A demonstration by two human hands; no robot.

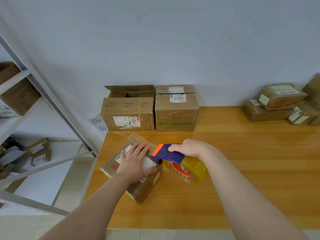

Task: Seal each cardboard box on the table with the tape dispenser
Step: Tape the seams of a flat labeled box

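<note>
A small flat cardboard box (144,187) with white labels lies near the wooden table's left front. My left hand (135,161) presses flat on its top, fingers straight. My right hand (188,148) grips the tape dispenser (166,151), a purple handle with an orange tip and a roll of clear yellowish tape (192,170) on an orange hub. The dispenser's front end touches the box's right top edge, just beside my left thumb.
Two bigger cardboard boxes stand against the wall: an open one (128,111) and a closed one (176,110). Several taped parcels (280,104) are stacked at the far right. The wooden table (242,153) stretches to the right. A metal shelf rack (43,101) with boxes stands to the left.
</note>
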